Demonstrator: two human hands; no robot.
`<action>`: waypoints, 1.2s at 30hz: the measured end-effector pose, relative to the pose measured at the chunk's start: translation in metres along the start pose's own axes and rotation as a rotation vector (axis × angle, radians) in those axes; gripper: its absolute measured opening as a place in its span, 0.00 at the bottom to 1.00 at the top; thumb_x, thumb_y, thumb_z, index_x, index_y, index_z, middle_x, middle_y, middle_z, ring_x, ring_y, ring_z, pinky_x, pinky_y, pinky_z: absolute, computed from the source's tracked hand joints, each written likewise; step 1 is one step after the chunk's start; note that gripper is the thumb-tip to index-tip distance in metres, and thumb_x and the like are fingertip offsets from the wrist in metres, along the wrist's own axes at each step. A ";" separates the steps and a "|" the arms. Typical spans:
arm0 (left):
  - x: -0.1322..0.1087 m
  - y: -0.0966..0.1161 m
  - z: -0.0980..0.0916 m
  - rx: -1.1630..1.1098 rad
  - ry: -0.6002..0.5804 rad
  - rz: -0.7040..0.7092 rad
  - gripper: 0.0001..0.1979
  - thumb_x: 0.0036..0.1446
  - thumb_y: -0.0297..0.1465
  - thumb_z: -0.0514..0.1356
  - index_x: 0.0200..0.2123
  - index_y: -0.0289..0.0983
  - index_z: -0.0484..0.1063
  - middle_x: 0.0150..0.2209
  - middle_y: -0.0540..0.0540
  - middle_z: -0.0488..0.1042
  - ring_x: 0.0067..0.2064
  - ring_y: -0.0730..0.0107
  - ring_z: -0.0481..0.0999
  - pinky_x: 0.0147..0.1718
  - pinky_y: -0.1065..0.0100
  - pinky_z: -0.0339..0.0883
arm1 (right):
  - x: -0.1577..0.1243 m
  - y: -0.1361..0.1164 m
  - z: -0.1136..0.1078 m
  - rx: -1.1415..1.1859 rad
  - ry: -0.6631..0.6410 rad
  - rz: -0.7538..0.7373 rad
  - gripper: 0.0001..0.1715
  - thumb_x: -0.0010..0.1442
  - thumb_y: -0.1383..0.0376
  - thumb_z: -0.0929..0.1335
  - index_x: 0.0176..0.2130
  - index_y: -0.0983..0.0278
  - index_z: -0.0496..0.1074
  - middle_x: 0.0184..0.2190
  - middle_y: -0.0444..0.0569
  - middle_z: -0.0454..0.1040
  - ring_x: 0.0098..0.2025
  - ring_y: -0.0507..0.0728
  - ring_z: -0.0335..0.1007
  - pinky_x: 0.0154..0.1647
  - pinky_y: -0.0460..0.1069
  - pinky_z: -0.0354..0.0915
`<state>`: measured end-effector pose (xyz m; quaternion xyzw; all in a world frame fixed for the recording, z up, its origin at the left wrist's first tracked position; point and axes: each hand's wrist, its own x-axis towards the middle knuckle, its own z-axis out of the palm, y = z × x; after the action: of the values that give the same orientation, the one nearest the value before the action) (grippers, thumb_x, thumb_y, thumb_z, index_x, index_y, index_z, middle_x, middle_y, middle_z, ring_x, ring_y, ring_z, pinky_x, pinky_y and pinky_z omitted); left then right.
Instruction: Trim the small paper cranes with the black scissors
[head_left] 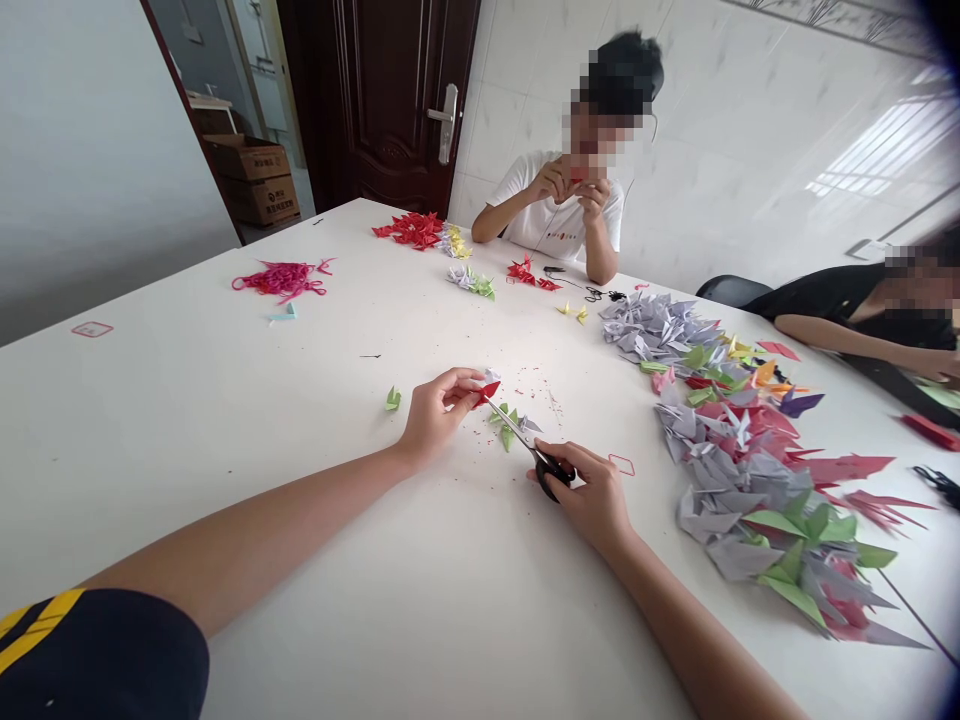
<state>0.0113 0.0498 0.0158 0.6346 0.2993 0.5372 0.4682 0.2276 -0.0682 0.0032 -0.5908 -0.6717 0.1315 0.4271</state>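
Observation:
My left hand (442, 410) pinches a small red folded paper piece (487, 392) above the middle of the white table (315, 540). My right hand (589, 490) is closed round the black handles of a pair of scissors (555, 474). The blades point up and left, and their tips meet the red paper beside my left fingertips. Under the blades lie green folded pieces (508, 430) and a grey one, among tiny paper scraps (553, 395). A single green piece (393, 398) rests left of my left hand.
A long heap of grey, red and green folded paper (742, 470) covers the right side. Pink strings (283, 279) and a red paper pile (412, 230) lie farther back. One person (562, 205) sits across the table, another (840, 310) at the right.

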 end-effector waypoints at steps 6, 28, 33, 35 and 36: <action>-0.001 0.001 0.000 0.023 0.006 0.030 0.10 0.59 0.35 0.64 0.42 0.38 0.77 0.38 0.45 0.81 0.40 0.66 0.82 0.40 0.66 0.78 | 0.000 -0.002 -0.001 -0.020 0.022 -0.048 0.17 0.55 0.70 0.67 0.43 0.61 0.79 0.31 0.46 0.77 0.27 0.51 0.70 0.26 0.45 0.69; -0.002 0.003 0.003 0.084 0.030 0.008 0.08 0.58 0.29 0.61 0.40 0.37 0.78 0.43 0.42 0.81 0.43 0.64 0.82 0.45 0.61 0.77 | -0.003 -0.007 0.001 -0.057 0.089 0.035 0.16 0.55 0.69 0.67 0.43 0.61 0.79 0.29 0.45 0.77 0.28 0.53 0.73 0.29 0.46 0.69; -0.001 0.001 0.003 0.042 0.034 0.001 0.08 0.60 0.31 0.60 0.41 0.37 0.78 0.42 0.43 0.81 0.42 0.65 0.81 0.45 0.61 0.77 | -0.002 -0.007 0.001 -0.095 0.125 -0.075 0.15 0.57 0.69 0.67 0.44 0.60 0.78 0.28 0.44 0.75 0.27 0.52 0.72 0.27 0.45 0.68; -0.001 0.001 0.002 0.003 0.037 0.004 0.08 0.60 0.30 0.60 0.42 0.38 0.77 0.42 0.44 0.81 0.43 0.65 0.80 0.45 0.62 0.76 | -0.002 -0.008 0.002 -0.119 0.133 -0.119 0.14 0.58 0.69 0.68 0.44 0.60 0.78 0.27 0.43 0.74 0.25 0.51 0.70 0.27 0.46 0.67; -0.001 0.001 0.002 -0.013 0.037 0.004 0.08 0.60 0.30 0.61 0.43 0.39 0.76 0.42 0.44 0.80 0.43 0.66 0.80 0.45 0.63 0.76 | -0.002 -0.008 0.002 -0.135 0.133 -0.133 0.13 0.58 0.68 0.69 0.44 0.60 0.78 0.26 0.43 0.73 0.24 0.51 0.68 0.26 0.46 0.66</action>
<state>0.0128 0.0485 0.0162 0.6221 0.3033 0.5515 0.4656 0.2211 -0.0714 0.0068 -0.5798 -0.6869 0.0179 0.4378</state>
